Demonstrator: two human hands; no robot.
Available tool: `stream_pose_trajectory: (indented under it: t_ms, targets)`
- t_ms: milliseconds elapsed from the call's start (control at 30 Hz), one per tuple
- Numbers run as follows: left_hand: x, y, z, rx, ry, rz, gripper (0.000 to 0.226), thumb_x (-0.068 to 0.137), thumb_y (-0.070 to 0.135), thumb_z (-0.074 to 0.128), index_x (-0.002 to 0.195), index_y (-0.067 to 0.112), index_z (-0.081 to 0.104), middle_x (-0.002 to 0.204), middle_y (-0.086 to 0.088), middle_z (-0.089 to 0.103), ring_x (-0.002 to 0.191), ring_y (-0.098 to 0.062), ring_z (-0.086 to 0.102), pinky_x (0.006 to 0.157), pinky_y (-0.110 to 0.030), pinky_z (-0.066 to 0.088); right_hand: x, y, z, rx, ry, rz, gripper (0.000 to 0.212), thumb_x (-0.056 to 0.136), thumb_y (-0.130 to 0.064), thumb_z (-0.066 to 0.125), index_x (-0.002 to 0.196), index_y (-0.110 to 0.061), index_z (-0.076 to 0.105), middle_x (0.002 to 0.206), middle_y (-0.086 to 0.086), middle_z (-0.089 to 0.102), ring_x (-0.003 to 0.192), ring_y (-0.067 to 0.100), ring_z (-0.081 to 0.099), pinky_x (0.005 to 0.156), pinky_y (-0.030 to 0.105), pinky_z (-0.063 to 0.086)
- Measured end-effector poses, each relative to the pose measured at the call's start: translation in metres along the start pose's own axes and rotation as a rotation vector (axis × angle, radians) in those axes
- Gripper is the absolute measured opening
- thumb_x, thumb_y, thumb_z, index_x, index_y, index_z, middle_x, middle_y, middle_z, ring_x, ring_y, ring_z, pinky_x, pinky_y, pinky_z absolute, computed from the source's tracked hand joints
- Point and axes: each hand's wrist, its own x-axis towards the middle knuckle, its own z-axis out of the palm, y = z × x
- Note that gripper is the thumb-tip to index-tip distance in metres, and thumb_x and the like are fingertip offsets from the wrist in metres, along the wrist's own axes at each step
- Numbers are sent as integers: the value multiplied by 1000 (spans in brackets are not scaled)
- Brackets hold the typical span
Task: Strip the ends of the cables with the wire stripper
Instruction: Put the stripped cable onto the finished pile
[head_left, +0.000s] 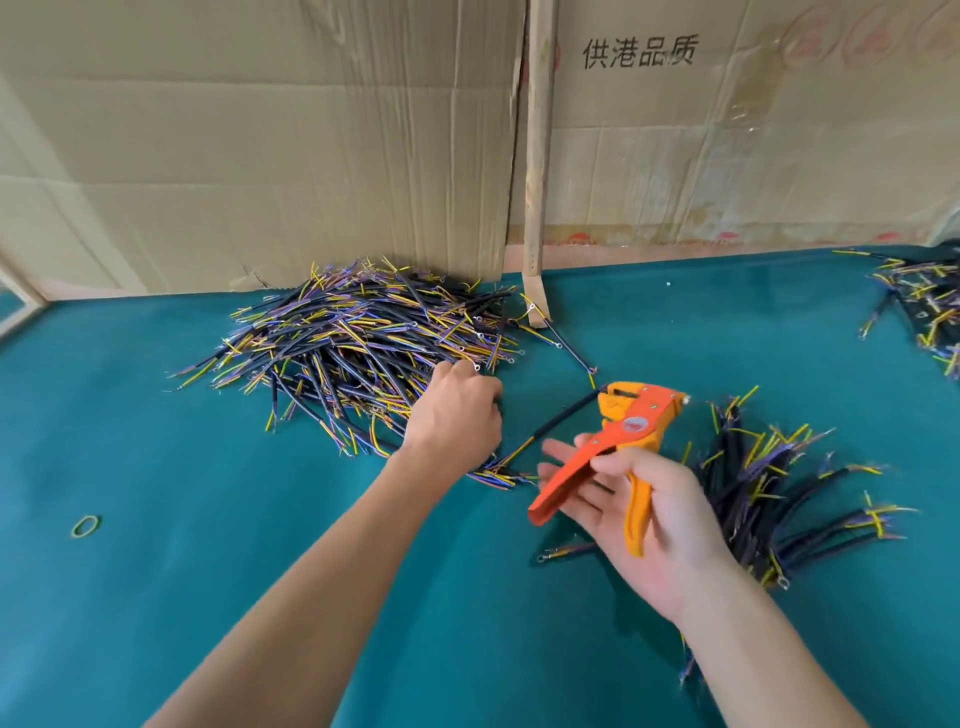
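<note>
A large pile of short black cables (363, 343) with yellow, blue and purple cores lies at the back middle of the teal table (208, 571). My left hand (454, 410) reaches into the pile's near right edge, back up, fingers curled into the cables; the fingertips are hidden. My right hand (639, 514) lies palm up and holds the orange wire stripper (618, 441) under its thumb, handles spread apart. A single black cable (563, 418) lies slanted on the table, its upper end at the stripper's jaws.
A second heap of cables (779, 483) lies right of my right hand, and a third (924, 301) at the far right edge. A cardboard wall (260, 156) and a wooden stick (537, 156) close off the back. A green rubber band (85, 526) lies at left.
</note>
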Motion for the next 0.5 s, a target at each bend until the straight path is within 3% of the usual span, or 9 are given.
stream_pose_trajectory:
  t_ms: [100,200,333,500]
  targets:
    - [-1,0,0,-79,42,-11,27,91,14,49,103,10,73,105,-10,66,108,-31,55,97,-36,41,4,-2,-4,-50,170,-68,17,92,6,47,101,1,61,111,25,72,99,37,75,86,43,58]
    - [-6,-1,-1,-157,121,-35,22,88,14,54,96,9,74,99,-9,67,102,-32,55,91,-38,44,9,-13,-11,-85,320,-199,14,93,7,51,88,-2,60,104,21,62,94,35,72,99,48,55]
    - [0,0,-4,-63,216,-47,26,89,21,56,108,19,74,114,-6,60,110,-32,51,94,-40,42,13,-19,-21,-113,395,-298,11,91,3,53,88,-5,61,95,15,65,87,29,72,102,52,54]
    - [26,13,-5,253,76,22,33,91,30,54,120,24,69,124,-8,54,121,-33,45,99,-43,39,14,-12,-21,-167,381,-274,11,88,2,57,90,-6,64,86,8,76,84,23,76,108,53,48]
